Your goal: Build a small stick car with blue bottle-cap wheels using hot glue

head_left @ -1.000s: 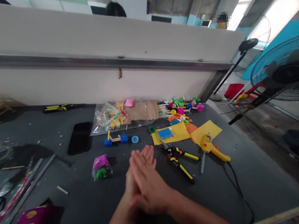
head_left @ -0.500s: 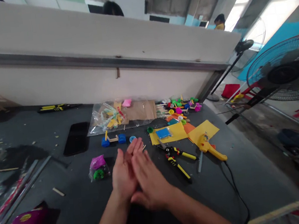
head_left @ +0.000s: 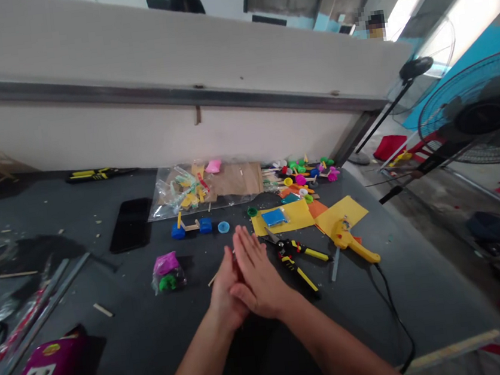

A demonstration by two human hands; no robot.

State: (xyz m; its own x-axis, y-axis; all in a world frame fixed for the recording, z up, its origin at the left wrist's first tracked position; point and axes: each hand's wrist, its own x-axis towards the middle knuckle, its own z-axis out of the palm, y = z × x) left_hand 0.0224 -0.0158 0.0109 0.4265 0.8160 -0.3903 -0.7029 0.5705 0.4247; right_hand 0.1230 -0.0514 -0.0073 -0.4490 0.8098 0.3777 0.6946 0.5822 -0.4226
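Note:
My left hand point(head_left: 227, 295) and my right hand point(head_left: 258, 274) are pressed palm to palm above the dark table. Their fingers are stretched out, pointing away from me, the right hand lying over the left. Whatever may be between the palms is hidden. Just beyond the fingertips lie a light blue round cap point(head_left: 223, 227) and a small piece with blue wheels point(head_left: 191, 227) joined by a stick. To the right, yellow-and-black cutting pliers point(head_left: 295, 260) lie with handles spread. A small clear bag with purple and green clay point(head_left: 167, 272) is on the left.
A yellow glue gun point(head_left: 356, 246) with a trailing cord rests at right, near yellow sheets point(head_left: 296, 217) and a blue packet point(head_left: 275, 217). Behind are a plastic bag of scraps point(head_left: 178, 189) and colourful small pieces point(head_left: 302, 172). A black phone point(head_left: 131, 225) lies left; a fan point(head_left: 472, 120) stands right.
My hands have come closer together, the right palm now covering more of the left. They sit slightly further right, and the light blue cap shows fully. The view has shifted a little.

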